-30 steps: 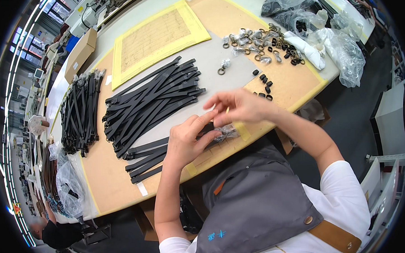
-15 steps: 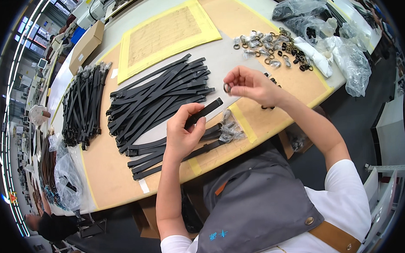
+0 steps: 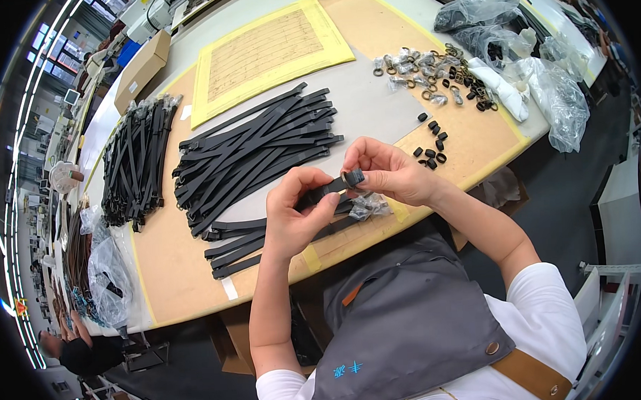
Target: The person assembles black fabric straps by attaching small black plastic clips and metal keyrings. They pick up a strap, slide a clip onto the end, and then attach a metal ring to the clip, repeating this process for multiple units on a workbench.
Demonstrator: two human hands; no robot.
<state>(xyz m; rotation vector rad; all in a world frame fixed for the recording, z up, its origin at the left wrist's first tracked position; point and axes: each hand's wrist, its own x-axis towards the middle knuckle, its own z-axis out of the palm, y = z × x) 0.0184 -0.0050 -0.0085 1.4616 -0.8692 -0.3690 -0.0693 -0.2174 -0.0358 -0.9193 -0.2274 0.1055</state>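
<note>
My left hand (image 3: 292,210) pinches a black strap (image 3: 329,192) between thumb and fingers, close to its end. Over that end my right hand (image 3: 398,174) holds a small brass-coloured ring (image 3: 345,179). The strap's tip shows beyond the ring, which seems to sit around it; the fingers hide part of this. Under and beside my hands lie several more black straps (image 3: 237,255) and a clump of clear plastic-wrapped pieces (image 3: 369,206). A large pile of black straps (image 3: 253,142) lies just beyond my left hand.
Several black loops (image 3: 430,154) lie right of my hands, with brass rings and wrapped fittings (image 3: 418,67) farther off. Clear plastic bags (image 3: 555,97) stand at the right edge. Another strap bundle (image 3: 136,158), a yellow-edged board (image 3: 271,55) and a cardboard box (image 3: 142,68) lie left and back.
My right hand has come down and left, bringing the ring from above the strap onto its end. My left hand still grips the strap, with only a slight shift.
</note>
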